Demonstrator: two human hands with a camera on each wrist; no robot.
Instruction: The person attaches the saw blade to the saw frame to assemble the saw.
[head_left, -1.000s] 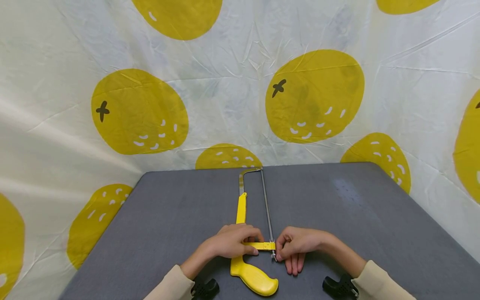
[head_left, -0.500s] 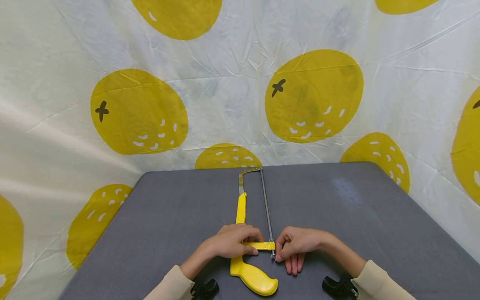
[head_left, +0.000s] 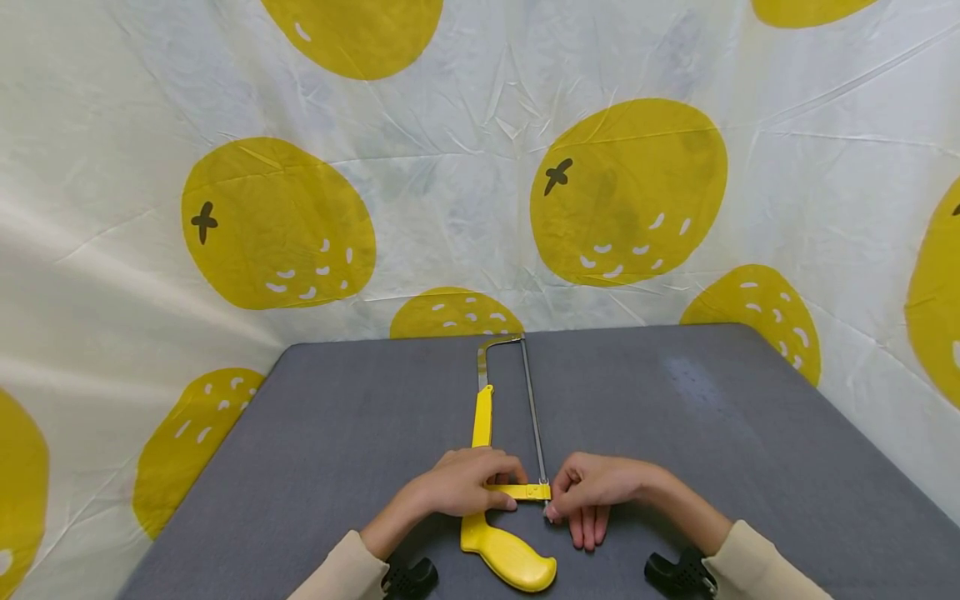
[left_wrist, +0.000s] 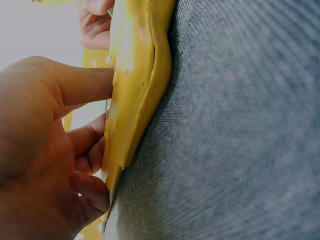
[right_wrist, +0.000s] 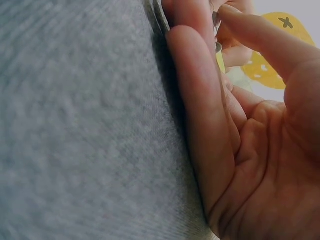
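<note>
A hacksaw (head_left: 517, 563) with a yellow handle and frame lies flat on the grey table, its far end pointing away from me. Its blade (head_left: 533, 412) runs along the right side. My left hand (head_left: 468, 483) grips the yellow frame just above the handle, thumb on the near side of the short crossbar and fingers over the far side. At the crossbar's right end, my right hand (head_left: 592, 487) pinches the small metal wing nut (head_left: 546, 506) between thumb and forefinger. Its other fingers extend down onto the table, and the fingertips mostly hide the nut.
The grey cloth-covered table (head_left: 360, 408) reaches back to a white curtain (head_left: 450, 200) printed with yellow fruit, which also hangs along both sides. A black wrist device (head_left: 408, 577) sits below the left wrist, and another black device (head_left: 678, 573) below the right.
My right thumb has shifted slightly left across the wing nut, covering more of it. The left hand and the hacksaw frame stay in place.
</note>
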